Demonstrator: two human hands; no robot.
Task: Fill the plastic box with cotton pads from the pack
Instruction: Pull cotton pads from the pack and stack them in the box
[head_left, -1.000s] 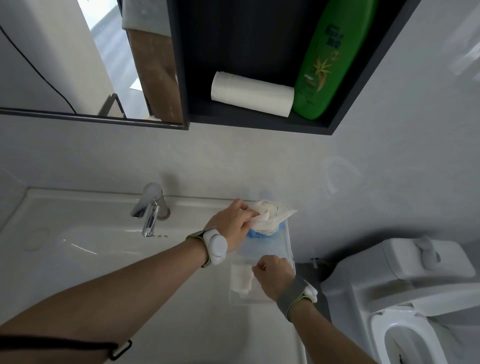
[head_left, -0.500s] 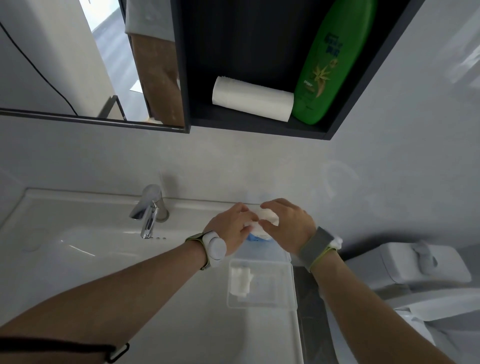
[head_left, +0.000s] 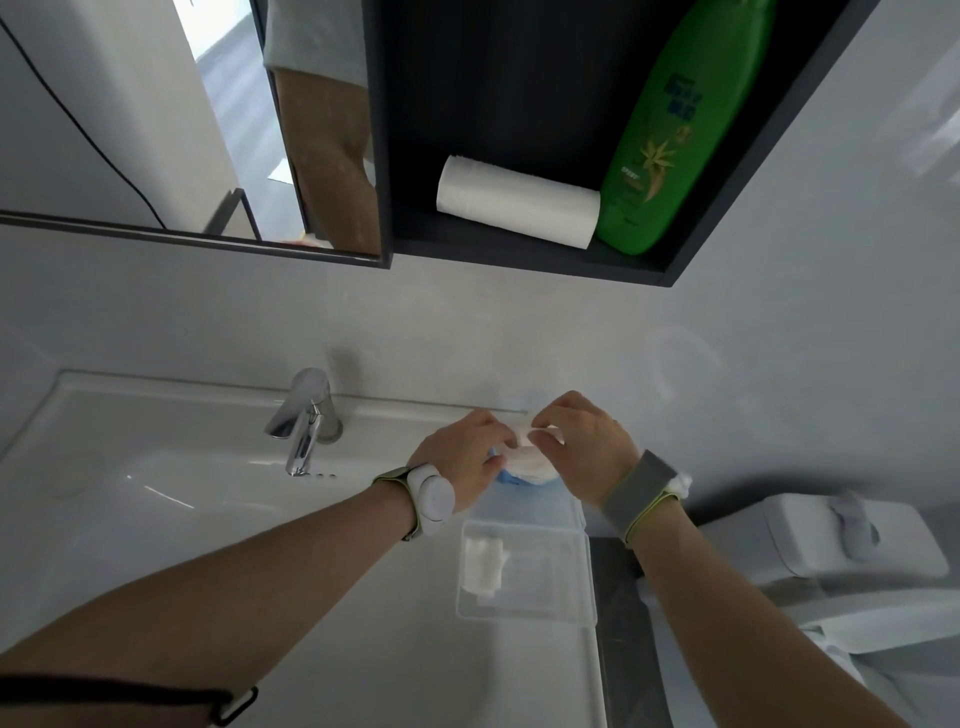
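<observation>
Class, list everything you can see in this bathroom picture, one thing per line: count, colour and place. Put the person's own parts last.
Plastic box: one, clear, on the basin's right ledge, open.
Cotton pads: a small white stack, at the box's left end.
Pack: one, white and blue, behind the box, between both hands.
Basin: one, white, lower left.
Tap: one, chrome, at the basin's back edge.
Mirror: one, upper left.
Shelf: one, dark, beside the mirror.
Paper roll: one, white, lying on the shelf.
Bottle: one, green, right of the roll.
Toilet: one, white, lower right.
Left hand: grips the pack; white wrist device.
Right hand: pinches at the pack's top; grey wristband.
</observation>
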